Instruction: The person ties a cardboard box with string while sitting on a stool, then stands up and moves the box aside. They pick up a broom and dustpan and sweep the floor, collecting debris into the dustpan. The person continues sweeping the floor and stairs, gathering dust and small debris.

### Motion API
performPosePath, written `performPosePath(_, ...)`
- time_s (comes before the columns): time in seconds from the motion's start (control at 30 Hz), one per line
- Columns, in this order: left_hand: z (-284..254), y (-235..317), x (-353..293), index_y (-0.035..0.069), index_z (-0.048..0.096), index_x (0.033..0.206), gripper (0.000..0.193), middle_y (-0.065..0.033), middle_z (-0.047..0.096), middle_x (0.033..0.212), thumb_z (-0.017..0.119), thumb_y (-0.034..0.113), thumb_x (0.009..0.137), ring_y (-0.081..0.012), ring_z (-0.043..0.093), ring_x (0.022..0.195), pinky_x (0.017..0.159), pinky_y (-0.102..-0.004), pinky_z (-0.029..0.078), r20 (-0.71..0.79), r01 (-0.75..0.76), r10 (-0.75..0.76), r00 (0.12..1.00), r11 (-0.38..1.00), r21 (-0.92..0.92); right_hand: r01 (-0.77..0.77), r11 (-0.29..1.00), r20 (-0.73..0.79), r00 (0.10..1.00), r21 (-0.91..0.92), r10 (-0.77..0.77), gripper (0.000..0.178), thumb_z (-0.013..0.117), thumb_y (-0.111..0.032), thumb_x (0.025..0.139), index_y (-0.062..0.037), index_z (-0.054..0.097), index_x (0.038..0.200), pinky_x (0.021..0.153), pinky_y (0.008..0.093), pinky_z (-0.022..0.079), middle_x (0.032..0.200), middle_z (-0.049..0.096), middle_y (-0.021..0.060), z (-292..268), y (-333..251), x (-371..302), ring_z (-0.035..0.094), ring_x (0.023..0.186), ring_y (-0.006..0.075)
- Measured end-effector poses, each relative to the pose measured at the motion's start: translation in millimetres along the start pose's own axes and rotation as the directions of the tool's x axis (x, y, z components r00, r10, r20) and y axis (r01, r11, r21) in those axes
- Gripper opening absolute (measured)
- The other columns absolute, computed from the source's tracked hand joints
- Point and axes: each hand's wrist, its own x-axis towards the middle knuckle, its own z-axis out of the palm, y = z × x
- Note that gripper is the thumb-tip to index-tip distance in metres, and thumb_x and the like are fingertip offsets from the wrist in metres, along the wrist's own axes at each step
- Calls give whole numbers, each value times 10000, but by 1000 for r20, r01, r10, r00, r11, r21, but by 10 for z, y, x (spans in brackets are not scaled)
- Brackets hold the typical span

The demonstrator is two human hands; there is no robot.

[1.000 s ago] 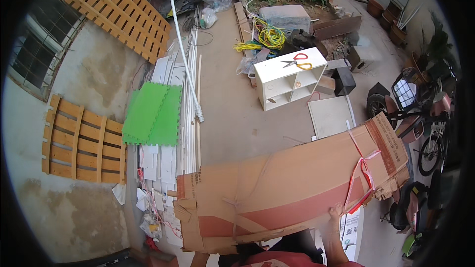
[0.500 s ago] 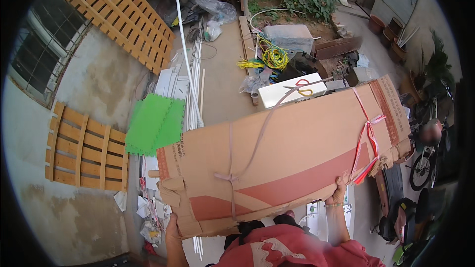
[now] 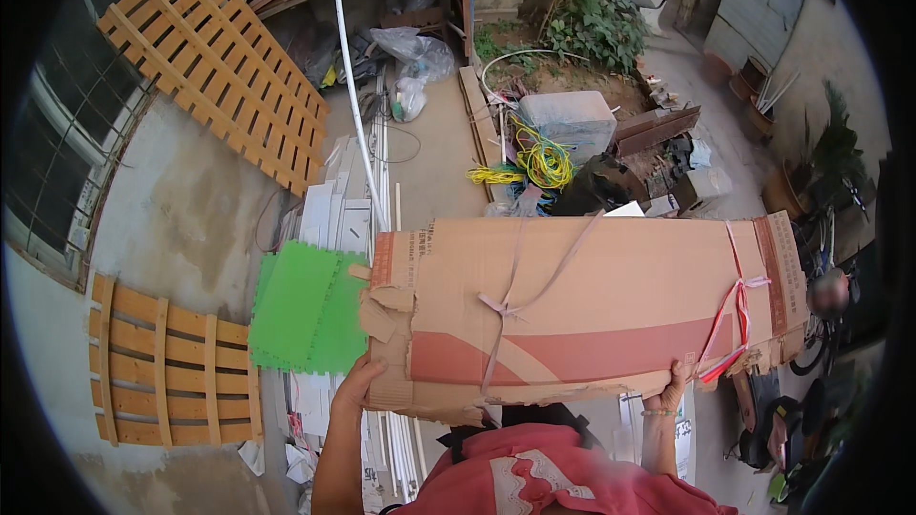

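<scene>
A long flat cardboard box (image 3: 611, 296) spans the space in front of my body, held up off the ground and nearly level. My left hand (image 3: 361, 383) grips its torn left end, fingers partly behind the cardboard. At the lower edge toward the right, my right hand (image 3: 671, 389) is closed on the box, thumb on the front face. A pinkish strap (image 3: 500, 307) is knotted around the left part. Red and white ribbon (image 3: 737, 310) ties the right part. Both lower corners look ragged.
Green foam mats (image 3: 310, 310) lean at the left near two wooden pallets (image 3: 219, 67). A white pipe (image 3: 355, 86) rises by bundled pipes. Beyond the box lie yellow rope (image 3: 544, 157), a covered bin (image 3: 570, 119) and soil with plants (image 3: 596, 24). A scooter (image 3: 763, 420) stands at right.
The box has shifted right and turned from a tilt to nearly level, both hands moving with it. It now covers most of the white box and the scissors behind it.
</scene>
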Motion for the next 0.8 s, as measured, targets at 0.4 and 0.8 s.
performPosePath(0.4, 398, 1554, 2050, -12, 337, 1247, 653, -125, 475, 1164, 582, 265, 709, -214, 497, 1028, 851, -316, 408, 88, 26, -32, 996, 998, 61, 54, 997, -29, 998, 50, -53, 591, 701, -163, 631, -30, 435, 1142, 903, 405, 410, 1094, 509, 99, 1065, 611, 1759, 494, 1011, 267)
performPosePath(0.8, -46, 2622, 3703, -9, 313, 1265, 649, -129, 459, 1184, 571, 219, 715, -223, 470, 1066, 885, -334, 388, 137, 19, -12, 991, 999, -49, 36, 999, -45, 998, 0, -36, 605, 684, -196, 644, -26, 415, 1158, 912, 411, 397, 1111, 497, 108, 2391, 1552, 3166, 483, 1029, 273)
